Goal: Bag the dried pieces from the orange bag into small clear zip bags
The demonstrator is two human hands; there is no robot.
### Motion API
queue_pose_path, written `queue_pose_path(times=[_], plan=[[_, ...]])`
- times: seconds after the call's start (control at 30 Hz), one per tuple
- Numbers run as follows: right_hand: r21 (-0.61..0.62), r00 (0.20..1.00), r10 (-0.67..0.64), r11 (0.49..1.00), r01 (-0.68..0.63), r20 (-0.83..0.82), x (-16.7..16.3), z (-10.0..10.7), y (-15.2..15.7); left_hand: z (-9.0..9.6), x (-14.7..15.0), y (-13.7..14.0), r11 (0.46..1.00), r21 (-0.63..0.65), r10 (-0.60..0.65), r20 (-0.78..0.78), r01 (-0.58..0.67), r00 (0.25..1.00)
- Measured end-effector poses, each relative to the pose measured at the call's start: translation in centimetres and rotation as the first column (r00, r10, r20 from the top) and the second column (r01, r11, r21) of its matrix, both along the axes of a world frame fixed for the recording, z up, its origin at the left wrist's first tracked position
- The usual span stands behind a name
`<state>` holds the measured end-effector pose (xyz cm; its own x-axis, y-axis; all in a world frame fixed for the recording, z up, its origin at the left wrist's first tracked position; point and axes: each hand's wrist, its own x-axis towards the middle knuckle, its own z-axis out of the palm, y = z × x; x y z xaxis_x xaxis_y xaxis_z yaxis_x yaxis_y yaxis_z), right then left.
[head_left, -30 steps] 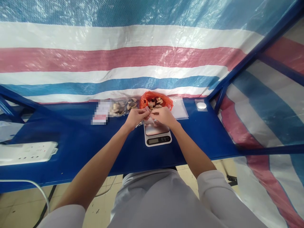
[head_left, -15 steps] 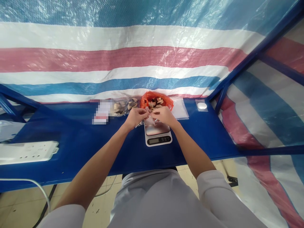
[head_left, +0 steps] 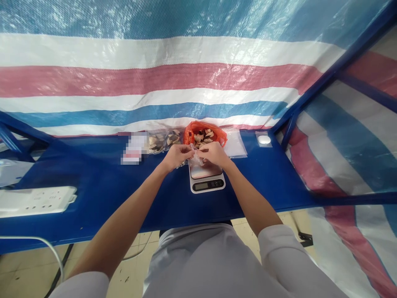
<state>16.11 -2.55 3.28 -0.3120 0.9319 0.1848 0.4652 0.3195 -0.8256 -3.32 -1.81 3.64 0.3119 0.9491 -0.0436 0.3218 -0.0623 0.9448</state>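
Between my two hands is a small clear plastic bag [head_left: 197, 159], held above the plate of a white kitchen scale [head_left: 207, 185]. My left hand [head_left: 178, 157] pinches the bag's left side, and my right hand [head_left: 214, 153] pinches its right side. Whether anything lies inside the bag I cannot tell. Just behind my hands stands an open orange plastic bag [head_left: 221, 135] with dried brown-and-cream slices [head_left: 203, 136] in it. To the left lie clear bags of similar slices [head_left: 156, 142]. My fingers partly cover the scale's plate.
A stack of clear plastic bags [head_left: 237, 145] lies right of the orange bag. Farther right is a white round object in a clear packet [head_left: 264, 140]. A white power strip [head_left: 37, 200] sits at the left of the blue table [head_left: 102, 182]. A striped tarp [head_left: 139, 78] hangs behind.
My hands have drawn slightly apart at the bag's mouth, and more of the clear bag shows between my fingers. The scale and the other bags stay in place.
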Motion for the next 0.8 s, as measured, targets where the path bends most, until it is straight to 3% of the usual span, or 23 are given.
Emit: queue_pose_path(times=[0.2,0.33,0.5,0.8], plan=[[0.12,0.991,-0.105,0.988,0.094,0.082,-0.1,-0.4,0.4,0.0,-0.2,0.1,0.995,0.097,0.001,-0.152,0.014,0.988],[0.095,0.975,-0.197,0.978,0.188,0.102,1.0,-0.6,0.9,0.5,-1.2,0.4,0.996,0.086,0.04,-0.214,-0.022,0.976],[-0.022,0.986,-0.163,0.986,0.164,0.033,1.4,0.1,0.7,1.6,-1.5,0.5,0.995,0.104,0.039,-0.301,-0.008,0.953],[-0.042,0.996,-0.078,0.996,0.076,-0.045,1.1,0.5,0.1,1.2,1.0,0.6,0.991,0.068,0.125,-0.199,-0.113,0.972]])
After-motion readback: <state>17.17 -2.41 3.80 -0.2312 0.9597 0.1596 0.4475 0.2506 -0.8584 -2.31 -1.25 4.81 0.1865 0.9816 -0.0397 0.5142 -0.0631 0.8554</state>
